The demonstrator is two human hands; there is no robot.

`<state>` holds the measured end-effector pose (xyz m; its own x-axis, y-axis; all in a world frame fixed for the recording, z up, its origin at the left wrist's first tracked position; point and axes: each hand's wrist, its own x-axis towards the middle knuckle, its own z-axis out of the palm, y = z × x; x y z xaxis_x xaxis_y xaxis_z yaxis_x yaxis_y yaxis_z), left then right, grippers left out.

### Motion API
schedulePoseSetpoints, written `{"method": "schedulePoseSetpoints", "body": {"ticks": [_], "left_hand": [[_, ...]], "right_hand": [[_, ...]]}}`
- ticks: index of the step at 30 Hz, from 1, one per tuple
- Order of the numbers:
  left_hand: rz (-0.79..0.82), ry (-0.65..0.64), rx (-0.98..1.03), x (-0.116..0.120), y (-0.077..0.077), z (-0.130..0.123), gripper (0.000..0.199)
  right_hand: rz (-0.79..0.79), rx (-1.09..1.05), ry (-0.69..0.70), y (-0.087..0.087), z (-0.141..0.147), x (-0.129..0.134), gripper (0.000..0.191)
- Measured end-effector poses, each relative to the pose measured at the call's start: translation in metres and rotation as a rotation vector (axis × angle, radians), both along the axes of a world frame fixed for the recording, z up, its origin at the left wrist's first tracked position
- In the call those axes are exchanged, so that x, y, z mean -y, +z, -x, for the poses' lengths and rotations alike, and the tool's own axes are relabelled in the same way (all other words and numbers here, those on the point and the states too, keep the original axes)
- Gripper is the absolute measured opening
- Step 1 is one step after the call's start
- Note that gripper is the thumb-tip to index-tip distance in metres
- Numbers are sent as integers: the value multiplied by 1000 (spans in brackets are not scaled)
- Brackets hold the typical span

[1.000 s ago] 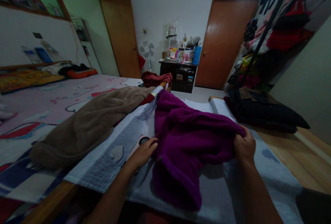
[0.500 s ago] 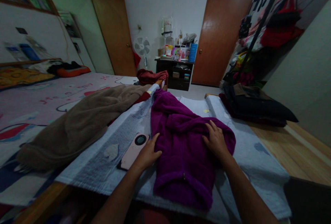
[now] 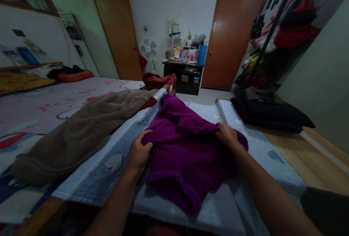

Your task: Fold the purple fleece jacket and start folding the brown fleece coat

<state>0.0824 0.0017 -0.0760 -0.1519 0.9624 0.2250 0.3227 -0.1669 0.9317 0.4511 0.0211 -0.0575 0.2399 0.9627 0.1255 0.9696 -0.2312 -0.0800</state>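
Two bare hands work at a purple garment (image 3: pixel 188 152) spread, rumpled, over a pale blue cover (image 3: pixel 109 174) beside a bed (image 3: pixel 29 108). The left hand (image 3: pixel 138 153) has its fingers curled in on the garment's left edge, thumb and fingertips grasping the cloth; the right hand (image 3: pixel 227 134) grips a fold on the opposite side, with a loose purple part lying beyond its wrist. Seen from here, the wide hold appears to draw the fleece out sideways between the fists, which would help smooth its creases, while the cover bears most of the weight. The near hem, with a small zipper pull (image 3: pixel 176 178) above it, hangs free of both hands and folds over itself toward the person. To the left, a brown blanket (image 3: pixel 81 130) lies lengthwise where the cover meets the bed, apparently leaving the middle for the purple cloth. A reddish cloth (image 3: pixel 158 79) is bunched past the garment's far end, and a dark pile of clothes (image 3: pixel 269 112) sits at the right, apart from the hands, perhaps set there to stay out of their reach.
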Motion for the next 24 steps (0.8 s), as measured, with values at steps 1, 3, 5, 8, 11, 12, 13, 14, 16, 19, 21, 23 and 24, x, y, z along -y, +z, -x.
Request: {"method": "schedulePoseSetpoints", "body": {"ticks": [1,3,5,8,11,12,13,14,16,19,21,23,24], "left_hand": [[-7,40,35,-2,4,5,50],[-11,82,56,-6,6,13,51],[-14,60,-26,-7,3,19,49],[26,-60,-244,-5,-6,27,50],[43,-185,-381,1,-13,36,55],[29,-222,-410,3,-15,38,56],[5,-255,-441,5,-16,40,59],[-25,-279,-480,6,-16,41,63],[-82,-293,-592,8,-17,42,73],[-117,-262,-774,9,-19,38,80],[-106,-254,-848,8,-23,35,79],[-100,-279,-865,8,-29,34,78],[-101,-296,-858,8,-32,34,78]], "right_hand": [[-45,-4,-44,8,-8,1,32],[-145,-11,-130,22,-27,5,33],[-210,-27,-245,30,-49,10,37],[-264,-26,-414,29,-71,21,44],[-318,90,-331,16,-69,29,51],[-339,138,-251,11,-62,30,53],[-356,174,-165,6,-53,30,54],[-355,189,-73,2,-42,28,54],[-283,166,125,-4,-17,21,48],[-144,106,319,-9,16,3,38],[-65,82,367,-12,31,-10,36],[32,67,375,-17,40,-22,31],[83,58,364,-20,43,-27,28]]}}
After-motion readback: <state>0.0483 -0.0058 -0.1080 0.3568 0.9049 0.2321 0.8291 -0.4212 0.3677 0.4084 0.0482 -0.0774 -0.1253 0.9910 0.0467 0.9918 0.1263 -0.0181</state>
